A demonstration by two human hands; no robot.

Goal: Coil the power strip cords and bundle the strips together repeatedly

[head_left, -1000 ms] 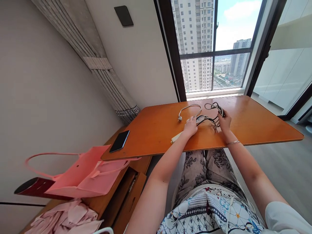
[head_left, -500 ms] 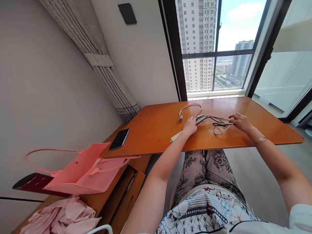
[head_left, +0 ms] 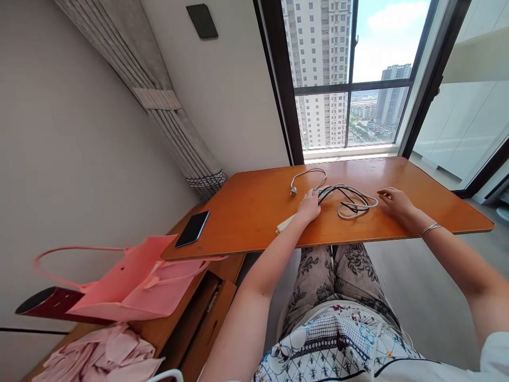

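Observation:
A white power strip [head_left: 284,224] lies on the orange table [head_left: 417,209], and my left hand [head_left: 309,205] rests curled on top of it. Its white cord with a plug [head_left: 293,191] loops toward the window. A loose tangle of white and black cables [head_left: 350,200] lies just right of my left hand. My right hand [head_left: 393,200] rests on the table to the right of the tangle, fingers stretched out and apart, holding nothing.
A black phone [head_left: 192,228] lies at the table's left front corner. A pink tote bag [head_left: 135,281] and pink cloth [head_left: 103,358] sit on a lower wooden unit at the left. A window stands behind the table, a curtain along the left wall.
My right hand has let go of the cable bundle, drawn it out to the right and now lies open beside it. My left hand stayed on the power strip.

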